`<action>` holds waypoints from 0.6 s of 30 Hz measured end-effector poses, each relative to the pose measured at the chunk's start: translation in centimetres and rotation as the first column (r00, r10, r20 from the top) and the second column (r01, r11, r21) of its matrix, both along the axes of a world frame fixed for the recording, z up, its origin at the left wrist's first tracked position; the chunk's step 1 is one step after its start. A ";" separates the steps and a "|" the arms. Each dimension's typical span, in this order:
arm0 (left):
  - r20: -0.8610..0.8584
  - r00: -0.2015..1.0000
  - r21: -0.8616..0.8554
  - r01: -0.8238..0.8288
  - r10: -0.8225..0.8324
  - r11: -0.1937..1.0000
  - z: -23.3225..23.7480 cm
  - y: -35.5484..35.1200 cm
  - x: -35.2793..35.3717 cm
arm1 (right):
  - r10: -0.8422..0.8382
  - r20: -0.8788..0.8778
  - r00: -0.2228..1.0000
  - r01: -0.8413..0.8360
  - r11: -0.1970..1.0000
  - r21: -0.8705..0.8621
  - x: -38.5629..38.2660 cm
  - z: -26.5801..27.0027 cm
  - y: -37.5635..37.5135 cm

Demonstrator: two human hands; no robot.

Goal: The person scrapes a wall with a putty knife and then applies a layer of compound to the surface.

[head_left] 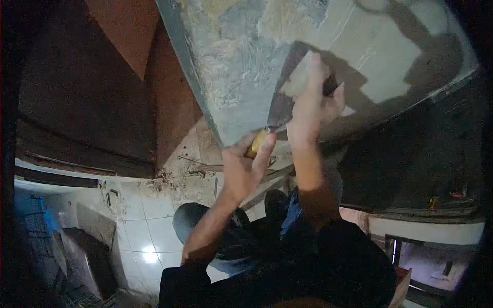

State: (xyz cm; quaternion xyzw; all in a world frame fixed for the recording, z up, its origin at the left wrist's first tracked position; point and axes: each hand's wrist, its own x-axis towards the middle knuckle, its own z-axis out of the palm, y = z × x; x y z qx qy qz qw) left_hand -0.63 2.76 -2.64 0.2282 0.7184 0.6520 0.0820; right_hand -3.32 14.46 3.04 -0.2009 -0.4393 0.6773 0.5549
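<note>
Clutching the yellow handle [260,142], the left hand [243,167] apparently steadies the blade [280,109] for the blurred right hand [311,110], whose grip I can't tell.

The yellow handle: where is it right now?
In the head view, the yellow handle is near the picture's middle, gripped in the left hand, lower left of the right hand, appearing close to the bottom corner of the patchy panel.

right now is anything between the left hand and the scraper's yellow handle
Nothing visible: the left hand grips the yellow handle directly. The right hand is up by the blade, away from the handle.
</note>
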 end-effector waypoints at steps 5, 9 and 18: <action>0.070 0.997 0.057 -0.018 0.014 0.998 -1.0 0.6 0.1 | -0.019 -0.043 0.999 0.026 0.987 0.157 -0.6 -2.0 1.1; 0.151 0.988 0.114 0.010 -0.027 0.993 -0.9 0.5 0.4 | -0.015 0.004 1.000 0.014 0.991 0.135 -0.3 -1.0 1.2; 0.073 0.995 0.029 -0.067 0.065 0.997 -1.0 0.8 0.5 | 0.004 0.034 0.999 -0.010 0.988 0.155 -1.1 -1.8 1.2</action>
